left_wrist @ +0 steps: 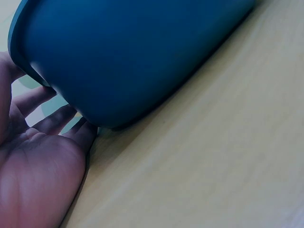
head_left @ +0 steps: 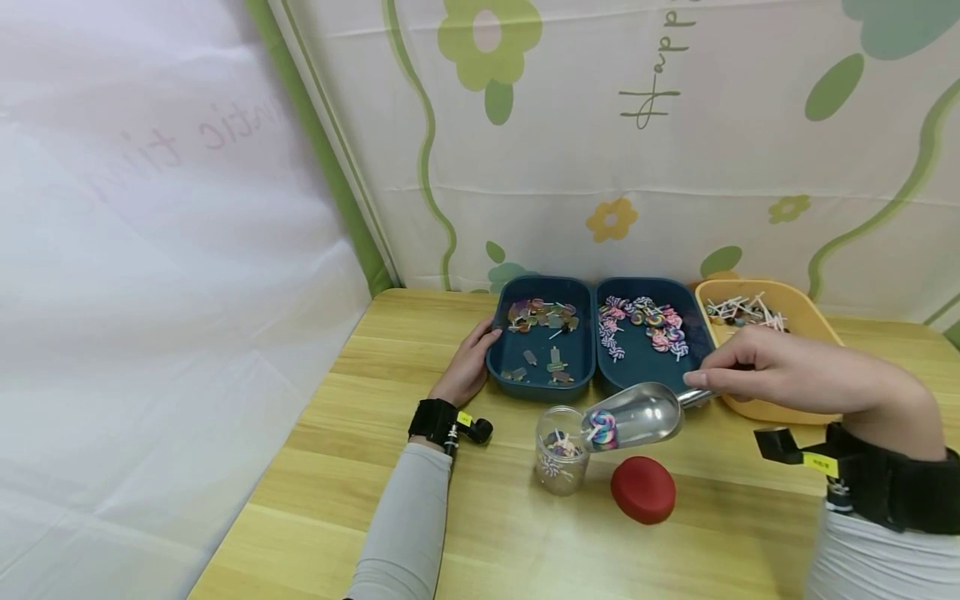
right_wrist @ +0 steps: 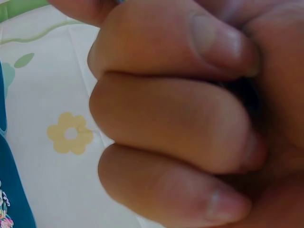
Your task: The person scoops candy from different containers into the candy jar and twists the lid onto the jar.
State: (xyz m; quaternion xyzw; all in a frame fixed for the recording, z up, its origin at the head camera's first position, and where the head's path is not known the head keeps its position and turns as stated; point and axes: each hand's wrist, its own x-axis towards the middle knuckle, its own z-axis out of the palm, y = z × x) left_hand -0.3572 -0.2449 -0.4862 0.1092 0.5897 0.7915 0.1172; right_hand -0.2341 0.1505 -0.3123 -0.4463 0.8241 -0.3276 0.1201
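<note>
My right hand (head_left: 780, 367) grips the handle of a metal scoop (head_left: 647, 414); its curled fingers (right_wrist: 171, 118) fill the right wrist view. At the scoop's lip lies a swirled lollipop charm (head_left: 602, 428) in blue and pink. The lip overlaps the mouth of a clear jar (head_left: 561, 482), which holds several small lollipop pieces. With fairly straight fingers, my left hand (head_left: 468, 367) touches the left side of a dark blue bin (head_left: 540, 389), thumb at the rim. The left wrist view shows those fingers against the bin's outer wall.
Beside the jar lies a red lid (head_left: 643, 490). A second blue bin (head_left: 637, 367) holds swirl lollipops, and a yellow bin (head_left: 813, 325) holds white-stick pieces. The left blue bin contains small popsicle charms (head_left: 555, 360). A patterned curtain (head_left: 540, 167) hangs behind the wooden table (head_left: 322, 467).
</note>
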